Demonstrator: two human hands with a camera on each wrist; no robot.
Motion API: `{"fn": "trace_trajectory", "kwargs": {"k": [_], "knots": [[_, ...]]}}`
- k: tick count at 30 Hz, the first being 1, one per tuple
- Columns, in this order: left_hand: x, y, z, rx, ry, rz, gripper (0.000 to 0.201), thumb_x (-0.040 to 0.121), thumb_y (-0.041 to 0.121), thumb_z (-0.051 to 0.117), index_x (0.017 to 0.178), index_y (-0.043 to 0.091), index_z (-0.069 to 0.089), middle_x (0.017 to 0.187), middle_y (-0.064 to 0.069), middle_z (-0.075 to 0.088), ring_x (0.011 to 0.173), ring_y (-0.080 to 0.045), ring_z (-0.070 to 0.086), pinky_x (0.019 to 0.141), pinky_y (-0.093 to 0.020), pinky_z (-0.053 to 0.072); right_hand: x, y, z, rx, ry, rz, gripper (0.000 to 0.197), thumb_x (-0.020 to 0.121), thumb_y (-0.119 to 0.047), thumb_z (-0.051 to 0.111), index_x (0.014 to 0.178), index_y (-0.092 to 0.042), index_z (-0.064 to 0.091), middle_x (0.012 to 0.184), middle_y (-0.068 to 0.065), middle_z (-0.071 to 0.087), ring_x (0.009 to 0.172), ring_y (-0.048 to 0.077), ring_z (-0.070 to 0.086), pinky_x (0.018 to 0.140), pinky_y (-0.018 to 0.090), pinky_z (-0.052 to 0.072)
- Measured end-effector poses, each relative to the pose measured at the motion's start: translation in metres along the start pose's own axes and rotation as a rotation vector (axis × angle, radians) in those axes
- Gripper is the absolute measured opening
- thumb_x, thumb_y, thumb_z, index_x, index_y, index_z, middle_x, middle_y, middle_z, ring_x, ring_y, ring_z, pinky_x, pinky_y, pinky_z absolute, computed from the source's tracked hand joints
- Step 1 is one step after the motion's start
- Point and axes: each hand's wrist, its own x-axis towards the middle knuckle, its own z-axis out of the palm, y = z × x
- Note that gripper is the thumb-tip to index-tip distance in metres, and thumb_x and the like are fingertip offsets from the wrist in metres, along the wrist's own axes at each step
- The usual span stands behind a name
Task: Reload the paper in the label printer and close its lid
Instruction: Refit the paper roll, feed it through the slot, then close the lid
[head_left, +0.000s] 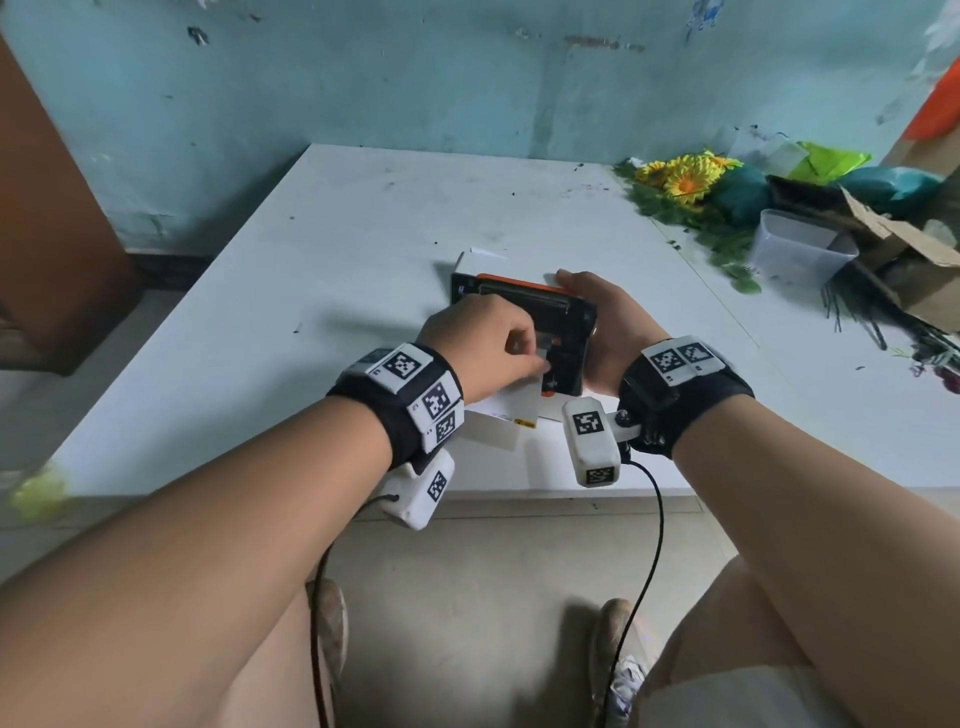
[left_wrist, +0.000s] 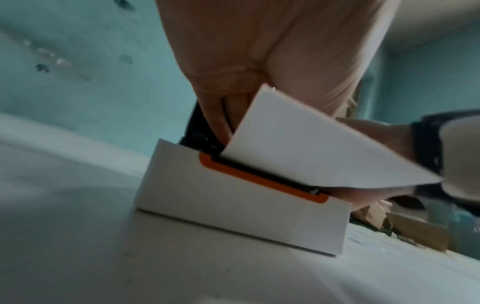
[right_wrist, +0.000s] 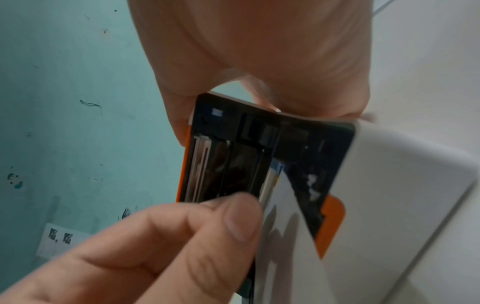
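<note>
**Clutter at the desk's far right corner**

The white desk (head_left: 322, 291) stands against a scuffed turquoise wall (head_left: 415, 78). At the desk's far right corner lie yellow artificial flowers (head_left: 683, 174) with green foliage. Just right of the flowers sits a clear plastic tub (head_left: 797, 249), and beside that an open cardboard box (head_left: 904, 244). Behind the box lie teal bags (head_left: 893, 187) and a lime-green bag (head_left: 831, 158). Left of the desk stands a brown wooden panel (head_left: 47, 218).

Soft, even daylight, no harsh shadows. Head view bends and smears toward its edges; both wrist views are dim, blurry up close.
</note>
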Motion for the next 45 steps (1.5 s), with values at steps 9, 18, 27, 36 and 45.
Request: {"fn": "trace_trajectory", "kwargs": {"k": [9,18,27,36,45], "knots": [[-0.008,0.011,0.004,0.295,-0.226,0.018,0.014,0.095,0.023,0.072,0.108,0.026,0.073,0.118,0.001,0.069,0.106,-0.027,0.066,0.087,-0.038,0.054,-0.001,-0.003,-0.003,-0.037,-0.008,0.074,0.022,0.084,-0.044,0.081,0.095,-0.025,0.084,0.113,0.006,0.075,0.128,0.032,0.071,0.111,0.061,0.048],[-0.008,0.024,0.014,0.495,-0.278,0.06,0.023,0.104,0.028,0.053,0.114,0.021,0.072,0.111,-0.001,0.05,0.107,-0.027,0.056,0.071,-0.039,0.04,-0.007,-0.014,-0.007,-0.513,0.196,-0.001,0.104,0.065,-0.085,0.079,0.137,-0.011,0.068,0.135,0.013,0.07,0.126,0.033,0.064,0.115,0.048,0.045],[-0.014,0.039,0.007,0.588,-0.402,0.059,0.025,0.107,0.034,0.045,0.108,0.017,0.064,0.128,-0.008,0.051,0.117,-0.03,0.054,0.077,-0.04,0.042,-0.02,-0.022,-0.023,-0.8,0.238,-0.321,0.08,0.08,-0.052,0.089,0.145,-0.015,0.061,0.11,-0.006,0.068,0.108,0.016,0.065,0.091,0.028,0.047],[-0.015,0.034,-0.001,0.503,-0.434,0.018,0.019,0.1,0.039,0.051,0.089,0.024,0.051,0.108,0.0,0.039,0.101,-0.022,0.044,0.074,-0.036,0.039,-0.017,-0.018,-0.019,-0.72,0.286,-0.266,0.092,0.077,-0.053,0.092,0.152,-0.012,0.056,0.129,0.002,0.068,0.122,0.022,0.064,0.106,0.035,0.051],[-0.02,0.026,0.007,0.541,-0.446,0.062,0.039,0.1,0.046,0.052,0.122,0.016,0.064,0.137,-0.009,0.045,0.131,-0.031,0.047,0.091,-0.045,0.051,-0.007,-0.017,-0.014,-0.466,0.212,0.05,0.052,0.079,-0.047,0.093,0.116,-0.02,0.068,0.132,0.003,0.067,0.121,0.025,0.064,0.11,0.051,0.052]]}}
